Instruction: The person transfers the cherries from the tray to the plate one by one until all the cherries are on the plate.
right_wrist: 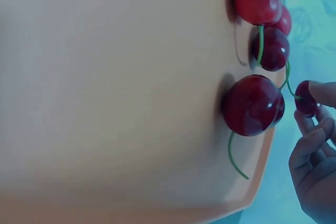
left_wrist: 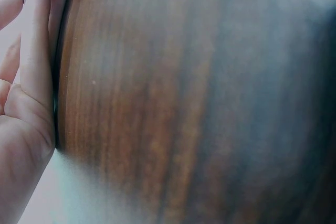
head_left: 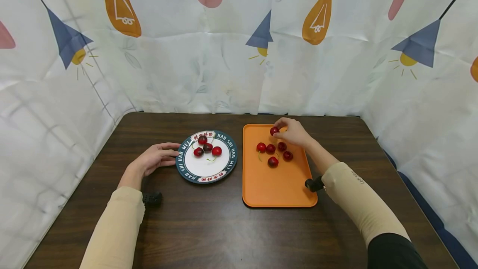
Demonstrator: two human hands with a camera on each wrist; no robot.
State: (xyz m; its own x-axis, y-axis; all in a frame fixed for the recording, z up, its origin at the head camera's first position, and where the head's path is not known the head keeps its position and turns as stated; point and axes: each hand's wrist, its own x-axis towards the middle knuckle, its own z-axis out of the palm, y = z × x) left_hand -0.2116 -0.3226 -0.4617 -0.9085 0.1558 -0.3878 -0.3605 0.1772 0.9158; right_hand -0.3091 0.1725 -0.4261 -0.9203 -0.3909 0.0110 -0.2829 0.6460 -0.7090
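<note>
Tabletop (head_left: 201,219), plate (head_left: 203,169) (4 cherries (head_left: 198,152)), tray (head_left: 274,188) with 5, right hand (head_left: 294,133) pinching 1

The right hand (head_left: 293,133) partly hides the far cherry (head_left: 274,130); the near left sleeve (head_left: 115,227) runs out of view; lettering (head_left: 357,177) on the right sleeve (head_left: 354,196) is too small to read

White lamp-print cloth (head_left: 231,74) behind a dark wood-grain table (head_left: 201,227)

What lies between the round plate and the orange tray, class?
In the head view, only a narrow strip of brown tabletop separates the plate from the tray; nothing rests on it.
</note>
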